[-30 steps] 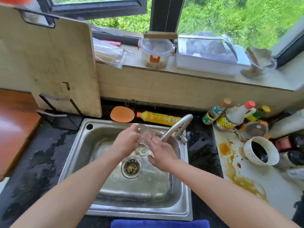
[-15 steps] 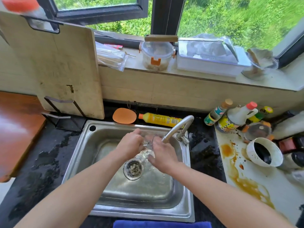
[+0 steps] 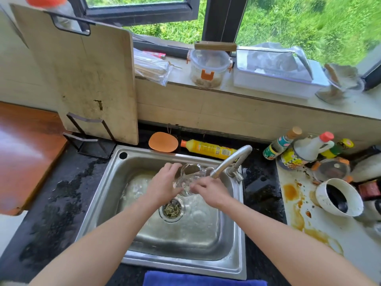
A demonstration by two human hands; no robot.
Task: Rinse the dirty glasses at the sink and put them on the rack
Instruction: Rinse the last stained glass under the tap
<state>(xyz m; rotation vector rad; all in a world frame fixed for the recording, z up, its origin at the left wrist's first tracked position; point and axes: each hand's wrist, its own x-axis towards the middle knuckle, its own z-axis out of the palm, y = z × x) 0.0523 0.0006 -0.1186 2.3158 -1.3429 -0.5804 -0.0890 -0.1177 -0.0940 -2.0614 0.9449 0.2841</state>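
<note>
A clear glass [image 3: 188, 176] is held over the steel sink [image 3: 142, 162], just under the spout of the faucet [image 3: 231, 159]. My left hand [image 3: 162, 185] grips the glass from the left side. My right hand [image 3: 210, 193] touches its lower right side with the fingers curled on it. The glass tilts with its mouth facing up and away from me. Water lies on the sink floor around the drain strainer [image 3: 171, 209]. No rack for glasses is in view.
A wooden cutting board [image 3: 82, 79] stands in a black holder left of the sink. An orange pad [image 3: 163, 142] and a yellow bottle [image 3: 208, 149] lie behind it. Sauce bottles [image 3: 305, 147], a white cup [image 3: 340, 198] and stains crowd the right counter. A blue cloth [image 3: 195, 279] lies at the front edge.
The glass has turned in my hands, so its mouth now shows more openly. Both hands stay over the drain under the spout.
</note>
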